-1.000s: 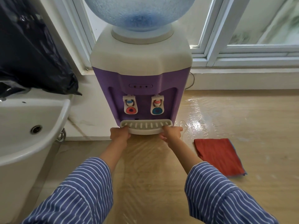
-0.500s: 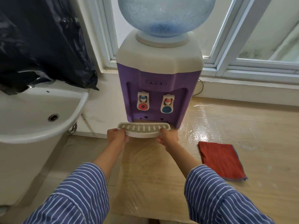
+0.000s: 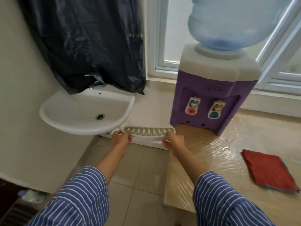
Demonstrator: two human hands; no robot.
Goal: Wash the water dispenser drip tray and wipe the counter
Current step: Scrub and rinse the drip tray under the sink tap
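I hold the white slotted drip tray (image 3: 148,133) level in the air, clear of the purple water dispenser (image 3: 211,88). My left hand (image 3: 120,139) grips its left end and my right hand (image 3: 174,141) grips its right end. The tray hangs just right of the white sink (image 3: 81,111), off the left edge of the counter (image 3: 228,152). The dispenser stands on the counter with a blue bottle (image 3: 236,22) on top. A folded red cloth (image 3: 268,172) lies on the counter at the right.
A black plastic sheet (image 3: 84,43) hangs over the back of the sink and hides most of the tap. The counter is covered in shiny clear film. Tiled floor (image 3: 138,168) shows below my arms. White window frames run behind the dispenser.
The tray has come out of the dispenser's base and moved left toward the sink, both hands still gripping its ends. My view has swung left, bringing the whole sink into sight.
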